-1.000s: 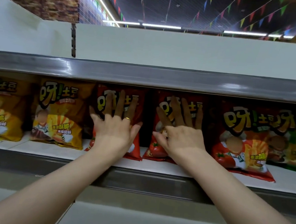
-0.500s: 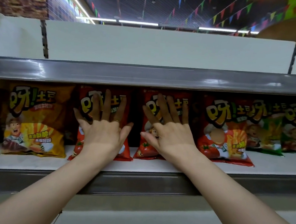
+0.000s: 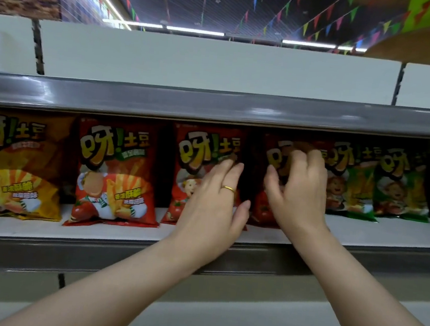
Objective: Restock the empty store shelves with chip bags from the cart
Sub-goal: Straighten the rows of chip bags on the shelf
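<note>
Chip bags stand in a row on the white shelf (image 3: 385, 233). From the left there is a yellow bag (image 3: 16, 164), then a red bag (image 3: 115, 174). A second red bag (image 3: 198, 156) follows, with my left hand (image 3: 215, 207) lying against its right side, fingers fairly straight, a gold ring on one finger. My right hand (image 3: 298, 189) covers a third red bag (image 3: 264, 209); its fingers curl over the bag's front and its thumb presses the left side. Two green bags (image 3: 353, 186) stand to the right.
A grey metal shelf edge (image 3: 214, 105) runs right above the bag tops. Above it is a white back panel (image 3: 218, 63) with slotted uprights. A grey rail (image 3: 42, 254) fronts the bag shelf, and a lower white shelf (image 3: 219, 323) lies beneath my arms.
Both hands shifted one bag to the right along the row, and the view panned with them. The flat, spread fingers have drawn together, and the right hand's fingers now curl on its bag.
</note>
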A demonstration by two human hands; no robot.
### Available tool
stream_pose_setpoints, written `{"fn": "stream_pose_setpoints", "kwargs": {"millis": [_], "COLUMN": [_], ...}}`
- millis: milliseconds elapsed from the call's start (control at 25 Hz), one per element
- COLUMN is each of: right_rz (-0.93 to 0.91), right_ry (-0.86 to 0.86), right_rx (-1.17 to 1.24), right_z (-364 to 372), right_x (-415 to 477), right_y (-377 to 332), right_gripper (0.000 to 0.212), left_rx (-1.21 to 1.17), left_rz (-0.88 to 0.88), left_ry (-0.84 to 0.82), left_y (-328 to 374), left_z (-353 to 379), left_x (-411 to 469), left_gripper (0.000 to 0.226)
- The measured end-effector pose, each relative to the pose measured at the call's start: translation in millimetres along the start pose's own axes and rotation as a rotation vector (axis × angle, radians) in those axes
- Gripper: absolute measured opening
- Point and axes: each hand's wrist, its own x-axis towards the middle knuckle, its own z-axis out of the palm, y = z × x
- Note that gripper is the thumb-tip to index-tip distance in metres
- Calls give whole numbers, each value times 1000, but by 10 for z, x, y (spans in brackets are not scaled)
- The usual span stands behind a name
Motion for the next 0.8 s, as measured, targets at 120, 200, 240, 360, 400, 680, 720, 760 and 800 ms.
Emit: {"fn": "stream_pose_setpoints", "kwargs": {"millis": [120, 200, 240, 360, 400, 680, 720, 760, 800], "right_rz": [71, 222, 330, 649, 750, 981, 979, 952, 901], "right_ry": [-61, -210, -335, -746, -838, -1066, -1076, -1089, -1100], "right_rx": [-13, 26, 59, 338, 501, 907, 908, 867, 788], "right_z": [-138, -231, -252, -309, -299, -59, -56, -53, -73], "right_x": [-23, 11, 39, 134, 165, 297, 299, 286, 261], "right_y": [385, 587, 677, 819, 844, 1045, 1027, 1003, 974], "right_gripper": [41, 45, 49, 51, 40, 12, 13, 14, 18], "left_rx": [-115, -247, -325, -548, -603, -482, -470, -468, -468], "left_rz": [-148, -321, -442, -827, -924, -957, -967, -981, -987], "left_ry": [-64, -73, -84, -71, -67, -53, -52, -52, -57], "left_y": [353, 554, 623, 742, 767, 827, 806, 768, 731], "left_z": [300, 445, 518, 682, 700, 804, 810, 821, 825], "left_x": [157, 310, 398, 654, 705, 712, 731, 756, 759], "left_gripper": [64, 63, 62, 49, 41, 47, 49, 51, 52]}}
